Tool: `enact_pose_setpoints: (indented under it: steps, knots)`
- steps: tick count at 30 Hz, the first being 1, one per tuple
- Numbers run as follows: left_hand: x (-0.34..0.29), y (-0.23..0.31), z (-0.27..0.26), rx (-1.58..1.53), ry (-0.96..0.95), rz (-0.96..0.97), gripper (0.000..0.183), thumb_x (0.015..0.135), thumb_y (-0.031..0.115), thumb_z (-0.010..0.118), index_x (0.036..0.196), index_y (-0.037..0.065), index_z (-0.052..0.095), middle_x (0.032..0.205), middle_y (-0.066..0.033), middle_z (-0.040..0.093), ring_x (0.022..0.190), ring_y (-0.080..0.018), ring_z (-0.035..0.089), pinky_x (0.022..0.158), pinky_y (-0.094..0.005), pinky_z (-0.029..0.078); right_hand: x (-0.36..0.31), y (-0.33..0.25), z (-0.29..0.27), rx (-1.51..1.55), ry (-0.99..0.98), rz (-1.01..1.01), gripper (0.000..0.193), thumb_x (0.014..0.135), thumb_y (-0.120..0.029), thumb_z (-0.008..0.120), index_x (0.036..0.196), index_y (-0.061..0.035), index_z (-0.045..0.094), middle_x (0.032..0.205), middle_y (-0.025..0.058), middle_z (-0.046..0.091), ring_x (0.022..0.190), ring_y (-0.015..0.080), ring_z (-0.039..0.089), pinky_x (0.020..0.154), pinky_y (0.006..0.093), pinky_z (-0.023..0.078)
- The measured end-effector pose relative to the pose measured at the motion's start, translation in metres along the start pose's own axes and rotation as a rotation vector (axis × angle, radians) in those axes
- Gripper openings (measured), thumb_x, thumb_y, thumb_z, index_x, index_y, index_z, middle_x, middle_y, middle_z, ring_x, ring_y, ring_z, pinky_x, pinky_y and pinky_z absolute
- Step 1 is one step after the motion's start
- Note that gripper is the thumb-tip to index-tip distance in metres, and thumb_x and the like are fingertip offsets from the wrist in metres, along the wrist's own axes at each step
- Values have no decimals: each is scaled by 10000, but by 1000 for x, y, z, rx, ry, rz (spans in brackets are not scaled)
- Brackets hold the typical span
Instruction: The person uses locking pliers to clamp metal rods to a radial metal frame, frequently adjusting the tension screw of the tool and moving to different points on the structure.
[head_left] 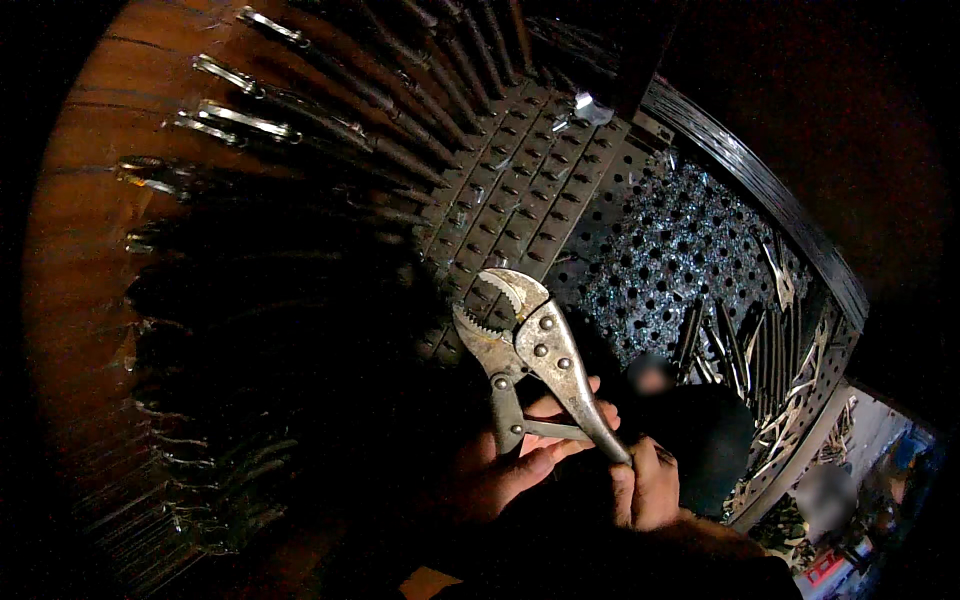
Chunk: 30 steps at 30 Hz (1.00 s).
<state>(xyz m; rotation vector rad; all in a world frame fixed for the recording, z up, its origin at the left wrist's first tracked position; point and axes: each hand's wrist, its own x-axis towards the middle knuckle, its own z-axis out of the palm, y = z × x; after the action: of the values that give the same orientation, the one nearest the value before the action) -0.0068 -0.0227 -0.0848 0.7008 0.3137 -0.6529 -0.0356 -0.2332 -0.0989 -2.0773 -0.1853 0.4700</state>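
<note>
A worn metal pair of locking pliers (565, 365) is held up in front of me, its curved toothed jaws apart and pointing to the upper left. My left hand (510, 478) is beneath it, fingers curled around the lower handle, partly in deep shadow. My right hand (648, 487) grips the end of the other handle between thumb and fingers. Nothing sits between the jaws; behind them is a slatted metal panel (540, 190) with rows of small pointed studs or slots.
Dark rods or tools fan out to the left, several with shiny metal ends (240, 120). At right, a perforated metal surface (650, 240) holds slender pieces (760, 370) near a curved rim (760, 165). Coloured items (850, 560) show at lower right. Much is lost in shadow.
</note>
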Motion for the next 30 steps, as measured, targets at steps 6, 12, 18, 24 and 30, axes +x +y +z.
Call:
enact_pose_setpoints:
  steps: [6,12,18,24,30]
  knots:
    - [14,-15,18,67,40,280,430,1017,59,491,1430,-57,466,1073,-108,589,1005,-173,556,983,-361,470,-5,-4,-2,-19,-32,-86,164,877,-127,656,881,-5,546,757,202,560,665,423,550,626,508,436]
    - [9,17,21,130,-137,132,624,979,23,489,1541,-31,223,1486,-205,441,1431,-333,397,1191,-492,310,4,-11,-22,128,-1,16,109,1004,-125,517,1018,-18,537,730,151,523,595,378,530,571,466,403]
    - [16,7,19,153,-122,245,604,1001,158,506,1524,-25,266,1490,-188,433,1413,-297,410,1185,-463,305,19,-11,-32,153,-19,-88,556,958,-318,617,1305,71,422,1137,268,537,1019,412,559,901,488,436]
    - [24,25,41,730,194,456,523,1039,237,529,1467,-7,354,1413,-144,470,1287,-237,466,1101,-369,353,94,-69,-76,27,-318,-403,1300,682,-500,891,1520,121,115,1479,342,325,1371,479,364,1136,517,325]
    - [56,68,58,651,290,672,481,1071,264,474,1409,-24,289,1298,-134,405,1230,-187,388,1059,-355,334,156,-87,-85,123,-492,-517,1310,720,-324,885,1553,67,-47,1593,325,157,1488,420,235,1206,435,253]
